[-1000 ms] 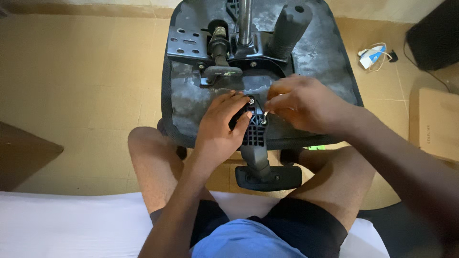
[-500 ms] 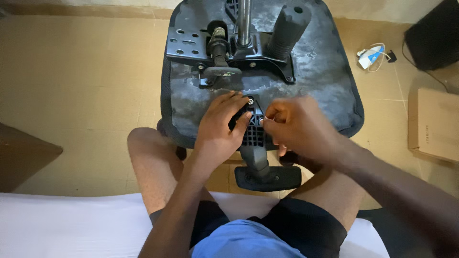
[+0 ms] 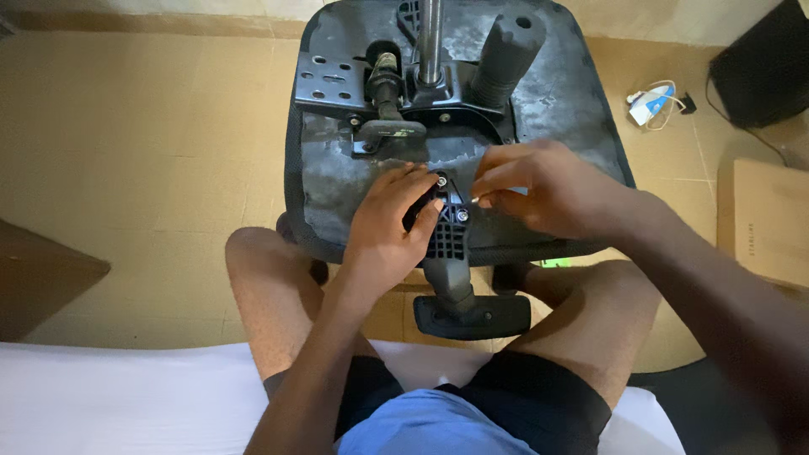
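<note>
An upturned black office chair seat (image 3: 556,93) stands on the floor between my knees, its metal mechanism and gas column (image 3: 431,38) facing up. A black armrest bracket (image 3: 448,232) lies against the seat's near edge, held by silver bolts (image 3: 442,181). My left hand (image 3: 389,227) grips the bracket's left side. My right hand (image 3: 539,190) hovers just right of the bracket, fingertips pinched together near a bolt; whether it holds a small part is hidden. The armrest pad (image 3: 472,318) hangs below the seat.
The floor is tan tile. A cardboard box (image 3: 767,223) sits at the right, a black case (image 3: 763,72) at the upper right, a small blue and white item with a cable (image 3: 653,103) beside it. A white bed edge (image 3: 109,396) runs beneath me.
My right hand has shifted slightly right and up beside the bracket, its fingers pinching near the bolts. My left hand has stayed on the bracket.
</note>
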